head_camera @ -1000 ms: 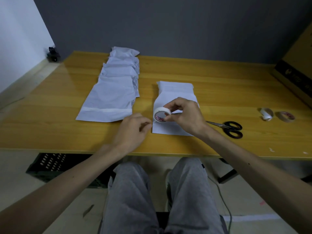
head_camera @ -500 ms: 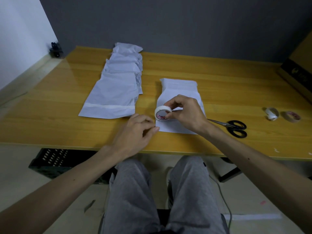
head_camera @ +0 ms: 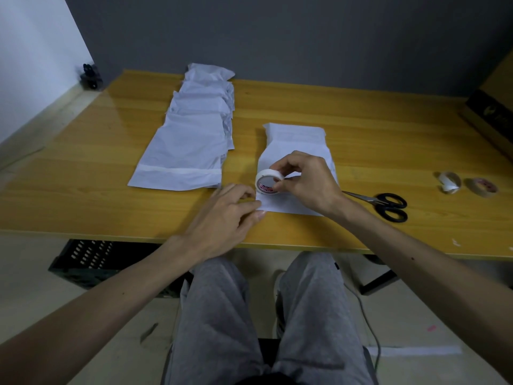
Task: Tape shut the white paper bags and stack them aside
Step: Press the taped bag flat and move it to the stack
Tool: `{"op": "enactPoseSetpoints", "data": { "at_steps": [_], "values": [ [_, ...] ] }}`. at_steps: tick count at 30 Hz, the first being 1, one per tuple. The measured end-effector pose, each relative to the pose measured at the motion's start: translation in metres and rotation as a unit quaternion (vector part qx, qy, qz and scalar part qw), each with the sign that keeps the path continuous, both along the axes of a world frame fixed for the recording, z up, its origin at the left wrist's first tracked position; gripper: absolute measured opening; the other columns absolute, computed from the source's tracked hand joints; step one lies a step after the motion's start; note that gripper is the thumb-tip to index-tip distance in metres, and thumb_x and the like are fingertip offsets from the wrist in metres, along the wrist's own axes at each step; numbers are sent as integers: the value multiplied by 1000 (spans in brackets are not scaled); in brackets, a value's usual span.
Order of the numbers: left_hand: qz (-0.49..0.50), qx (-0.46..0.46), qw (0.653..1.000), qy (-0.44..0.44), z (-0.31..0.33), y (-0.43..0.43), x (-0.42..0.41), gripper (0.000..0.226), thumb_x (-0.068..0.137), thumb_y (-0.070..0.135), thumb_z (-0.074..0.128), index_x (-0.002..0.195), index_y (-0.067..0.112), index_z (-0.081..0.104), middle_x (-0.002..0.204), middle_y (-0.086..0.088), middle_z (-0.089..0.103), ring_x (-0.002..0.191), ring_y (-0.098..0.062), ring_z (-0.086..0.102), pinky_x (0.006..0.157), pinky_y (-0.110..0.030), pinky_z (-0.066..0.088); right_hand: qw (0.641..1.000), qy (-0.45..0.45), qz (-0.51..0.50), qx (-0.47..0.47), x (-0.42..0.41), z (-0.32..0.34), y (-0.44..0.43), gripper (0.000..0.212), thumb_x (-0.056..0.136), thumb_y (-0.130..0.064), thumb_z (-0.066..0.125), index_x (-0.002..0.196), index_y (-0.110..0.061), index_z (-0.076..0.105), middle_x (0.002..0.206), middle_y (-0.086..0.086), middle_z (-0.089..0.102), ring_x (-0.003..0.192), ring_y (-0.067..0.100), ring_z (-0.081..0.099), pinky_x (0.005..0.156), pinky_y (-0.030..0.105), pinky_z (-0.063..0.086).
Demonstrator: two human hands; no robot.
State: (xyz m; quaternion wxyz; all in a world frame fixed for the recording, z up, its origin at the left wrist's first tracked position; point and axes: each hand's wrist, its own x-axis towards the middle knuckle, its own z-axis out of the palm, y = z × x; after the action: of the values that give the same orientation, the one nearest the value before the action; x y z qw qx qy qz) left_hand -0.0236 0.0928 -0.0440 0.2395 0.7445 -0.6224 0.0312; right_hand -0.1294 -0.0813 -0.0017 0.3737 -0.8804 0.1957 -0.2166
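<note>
Right hand (head_camera: pixel 305 184) grips our tape roll (head_camera: pixel 268 182); left hand (head_camera: pixel 230 218) pinches the tape end, we judge; risk: tape sticking crooked on the bag (head_camera: pixel 294 137).

A plain workroom: a bare wooden table (head_camera: pixel 361 140) against a grey wall (head_camera: pixel 277 37), a black crate (head_camera: pixel 91 259) beneath at lower left, scissors (head_camera: pixel 385 204) at right.

A paper bag (head_camera: pixel 294 140) lies on the table (head_camera: pixel 361 134) under both hands, left hand (head_camera: pixel 224 218) and right hand (head_camera: pixel 308 182). A row of bags (head_camera: pixel 191 140) lies left of them; scissors (head_camera: pixel 383 204) and two tape rolls (head_camera: pixel 449 182) lie right.
</note>
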Motion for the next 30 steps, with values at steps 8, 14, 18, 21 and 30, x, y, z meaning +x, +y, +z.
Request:
{"op": "enactPoseSetpoints", "data": {
  "at_steps": [8,14,18,21,30],
  "values": [
    [11,30,999,26,0,-3,5,48,95,50,34,111,24,71,134,1,55,125,-15,45,103,-37,34,1000,1,8,-24,1,2,1,30,68,5,78,90,-13,68,90,2,66,82,12,63,71,13,49],
    [13,65,997,-45,2,0,4,52,95,54,27,121,21,58,134,5,56,130,-9,38,102,-28,23,1000,2,7,-20,-2,-2,3,29,69,4,78,91,-11,65,86,-1,65,82,13,63,70,21,54],
    [11,114,991,-69,6,4,8,56,98,54,25,141,20,39,144,2,47,137,-11,28,109,-33,25,999,-4,3,-33,-2,-8,1,29,71,4,76,83,-18,62,91,1,65,82,14,63,72,25,53],
    [1,132,986,-97,8,3,9,73,91,59,8,146,21,37,150,8,40,141,-9,24,111,-33,21,999,-11,3,-37,-1,-10,0,29,71,3,77,82,-20,63,91,1,66,83,13,63,77,26,53],
    [28,157,984,-85,7,-5,2,83,86,63,-2,150,20,29,157,8,26,145,-5,13,113,-31,16,1000,-19,20,-3,-5,-9,4,24,74,-3,77,90,-19,68,84,-20,65,81,5,64,76,16,51]
  ]
}}
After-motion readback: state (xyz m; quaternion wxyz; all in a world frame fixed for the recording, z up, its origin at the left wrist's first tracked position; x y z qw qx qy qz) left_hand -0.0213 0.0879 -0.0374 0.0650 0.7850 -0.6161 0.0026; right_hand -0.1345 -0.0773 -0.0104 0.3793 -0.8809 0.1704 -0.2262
